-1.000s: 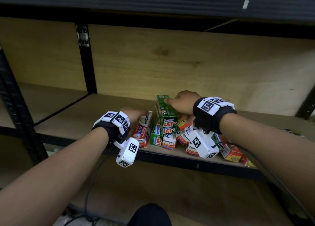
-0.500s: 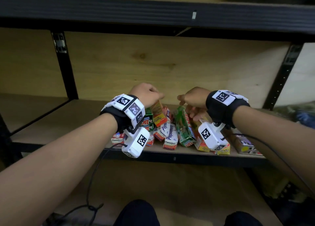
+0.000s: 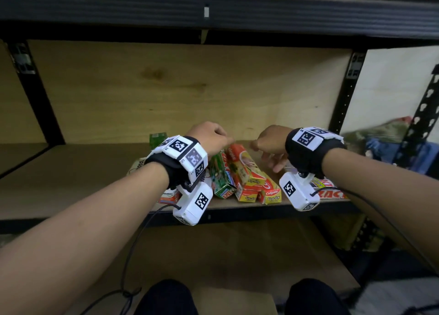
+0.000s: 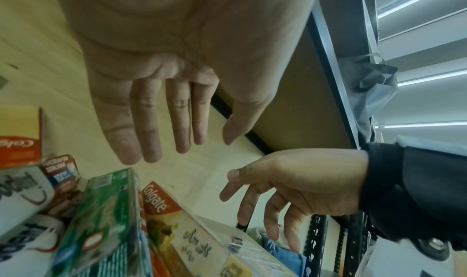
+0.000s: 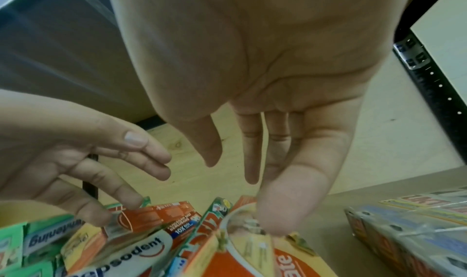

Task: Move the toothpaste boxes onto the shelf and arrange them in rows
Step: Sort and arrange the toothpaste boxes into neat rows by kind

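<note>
A loose pile of toothpaste boxes lies near the front edge of the wooden shelf [image 3: 71,179]. It holds red-and-yellow Colgate boxes [image 3: 249,172], a leaning green box [image 3: 221,179] and a white Pepsodent box [image 3: 169,195]. My left hand [image 3: 209,136] and right hand [image 3: 270,143] hover close together just above the pile. In the left wrist view the left hand's fingers [image 4: 156,131] are straight and hold nothing. In the right wrist view the right hand's fingers [image 5: 252,151] hang relaxed, the little finger just at a Colgate box [image 5: 290,261]. There the left hand's fingers [image 5: 113,201] touch an orange box [image 5: 156,215].
A small green box [image 3: 158,138] stands alone at the back left of the pile. A flat red pack [image 3: 330,192] lies on the shelf to the right. Black uprights [image 3: 346,93] and the upper shelf beam [image 3: 213,10] frame the bay. A bundle of cloth [image 3: 384,134] sits beyond the right upright.
The left hand has let go of the Pepsodent box and the right hand has left the stacked green boxes. Both have come together over the pile, and the green boxes now lean.
</note>
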